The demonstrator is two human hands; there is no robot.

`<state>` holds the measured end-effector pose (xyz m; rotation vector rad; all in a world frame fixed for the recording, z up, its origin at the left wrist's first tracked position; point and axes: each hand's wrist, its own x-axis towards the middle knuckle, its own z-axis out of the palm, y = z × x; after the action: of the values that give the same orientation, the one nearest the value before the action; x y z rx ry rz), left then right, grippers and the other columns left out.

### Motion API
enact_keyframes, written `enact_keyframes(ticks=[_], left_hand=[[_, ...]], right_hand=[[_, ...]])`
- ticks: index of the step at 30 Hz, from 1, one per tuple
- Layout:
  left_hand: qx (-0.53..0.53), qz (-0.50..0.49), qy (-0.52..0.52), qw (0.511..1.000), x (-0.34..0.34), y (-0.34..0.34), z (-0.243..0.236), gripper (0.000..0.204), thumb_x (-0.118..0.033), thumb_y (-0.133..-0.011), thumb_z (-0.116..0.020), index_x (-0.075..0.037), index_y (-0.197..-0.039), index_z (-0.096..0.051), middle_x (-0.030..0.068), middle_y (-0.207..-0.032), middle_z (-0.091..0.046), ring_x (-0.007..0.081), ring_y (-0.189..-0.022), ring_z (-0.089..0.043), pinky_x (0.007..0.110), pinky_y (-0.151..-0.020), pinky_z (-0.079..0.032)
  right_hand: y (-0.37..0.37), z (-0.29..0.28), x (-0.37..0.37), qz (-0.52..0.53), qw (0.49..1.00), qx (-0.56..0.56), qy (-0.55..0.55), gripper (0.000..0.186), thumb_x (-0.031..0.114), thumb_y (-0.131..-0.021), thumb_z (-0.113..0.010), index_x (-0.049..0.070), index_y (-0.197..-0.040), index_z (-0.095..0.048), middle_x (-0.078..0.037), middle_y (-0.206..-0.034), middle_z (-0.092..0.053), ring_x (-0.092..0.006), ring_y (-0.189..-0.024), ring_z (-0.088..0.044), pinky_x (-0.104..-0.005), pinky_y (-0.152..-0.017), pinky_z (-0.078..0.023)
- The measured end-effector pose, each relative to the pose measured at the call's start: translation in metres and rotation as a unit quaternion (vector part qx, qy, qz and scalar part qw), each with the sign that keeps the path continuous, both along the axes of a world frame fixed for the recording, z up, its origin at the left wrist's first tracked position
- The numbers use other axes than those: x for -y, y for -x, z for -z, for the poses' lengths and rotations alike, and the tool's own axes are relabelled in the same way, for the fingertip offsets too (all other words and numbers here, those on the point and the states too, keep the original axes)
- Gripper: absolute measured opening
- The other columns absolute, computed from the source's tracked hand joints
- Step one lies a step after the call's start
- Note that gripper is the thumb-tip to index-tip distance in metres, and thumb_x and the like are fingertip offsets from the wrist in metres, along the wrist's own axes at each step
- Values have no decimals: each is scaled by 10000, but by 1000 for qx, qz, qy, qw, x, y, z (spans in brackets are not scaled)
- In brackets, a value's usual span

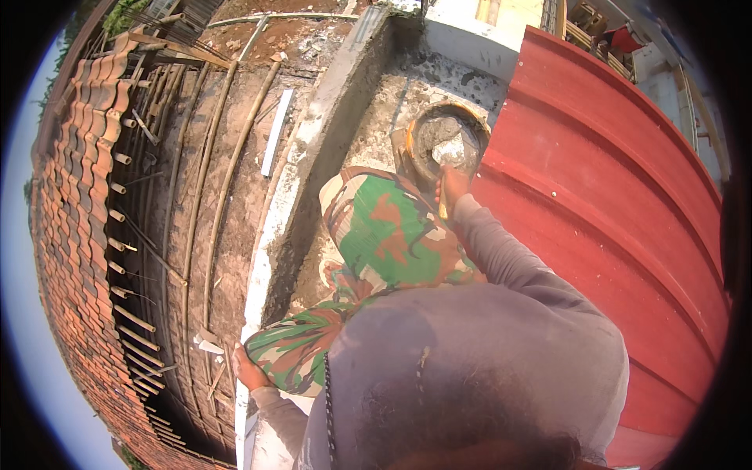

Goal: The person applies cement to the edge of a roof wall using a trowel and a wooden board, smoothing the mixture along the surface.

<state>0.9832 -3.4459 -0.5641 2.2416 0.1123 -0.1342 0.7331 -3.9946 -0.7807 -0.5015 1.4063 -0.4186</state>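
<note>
My right hand (454, 186) is closed around the handle of a trowel (450, 150). The trowel's pale, mortar-smeared blade dips into a round, dark bucket (414, 160) with an orange-brown rim. Wet grey mortar (435, 131) lies inside it. Lower left, my left hand (251, 371) rests on the edge of a low rendered wall (287, 178), beside my knee in camouflage trousers (392, 227). Its fingers show only in part and appear laid on the wall, holding nothing.
Red corrugated metal sheeting (595, 196) rises close on the right, its edge beside the bucket. Left of the wall is a drop to brown ground with bamboo poles (202, 188) and a white strip (277, 133). A tiled roof (74, 204) lies farther left.
</note>
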Motion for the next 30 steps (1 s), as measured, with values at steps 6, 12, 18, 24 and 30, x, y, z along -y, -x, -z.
enact_keyframes(ticks=[6,12,18,24,30], left_hand=[[-33,-13,28,999,0,0,-2,372,-293,-1040,-515,43,-1053,-674,125,-994,-659,208,-919,-617,349,-836,-495],[-24,-14,-6,1000,18,10,-15,369,-281,-1040,-511,49,-1096,-668,126,-1032,-658,216,-943,-618,353,-850,-495],[-38,-44,30,998,-15,9,-4,377,-262,-1039,-506,67,-1142,-659,144,-1079,-655,220,-991,-617,349,-887,-485],[-94,-71,100,988,-3,-1,-1,361,-266,-1029,-533,55,-1130,-664,114,-1065,-661,199,-977,-615,339,-877,-487],[-54,-26,4,998,-20,-6,2,357,-271,-1034,-526,44,-1119,-670,102,-1040,-661,187,-950,-617,332,-864,-488]], right_hand=[[-21,-10,14,15,993,30,111,240,298,-966,-579,63,-916,-574,-44,-690,-536,-141,-480,-511,-317,-393,-450],[-59,-82,149,49,948,269,164,283,297,-961,-575,31,-1045,-622,-46,-773,-582,-144,-596,-562,-307,-508,-498],[-69,-135,210,231,860,76,449,277,229,-949,-618,-23,-1063,-631,-117,-824,-641,-190,-558,-580,-342,-497,-494],[-121,-25,195,82,852,-250,453,371,257,-906,-645,-40,-1129,-641,-277,-1088,-661,-444,-1037,-629,-496,-911,-483],[-139,-41,7,-341,821,-37,457,452,328,-892,-658,-41,-1153,-663,-299,-1126,-664,-445,-1092,-634,-454,-959,-491]])
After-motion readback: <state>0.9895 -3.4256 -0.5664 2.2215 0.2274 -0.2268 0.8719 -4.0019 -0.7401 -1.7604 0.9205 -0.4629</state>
